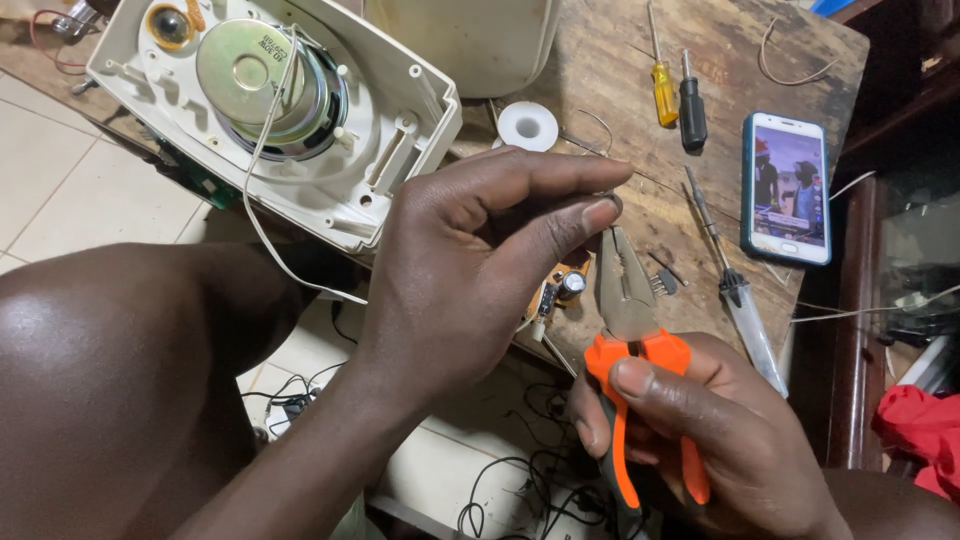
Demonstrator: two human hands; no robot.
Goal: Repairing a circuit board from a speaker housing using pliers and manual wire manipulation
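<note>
My right hand [690,430] grips a pair of orange-handled pliers [628,300], jaws pointing up toward my left fingertips. My left hand [470,270] is pinched shut, thumb against forefinger, on something small and thin right at the plier tips; I cannot make out what it is. A small brown circuit board [560,287] with a capacitor lies just under my left hand, partly hidden by it. An opened white speaker housing [400,150] with a round metal driver [265,85] sits at the upper left, a white wire trailing from it.
On the wooden table [620,60] lie a yellow screwdriver [664,90], a black screwdriver [692,110], a clear-handled screwdriver [745,315], a white solder spool [527,125] and a lit phone [787,187]. Black cables tangle on the tiled floor [500,500]. Red cloth [920,425] lies at right.
</note>
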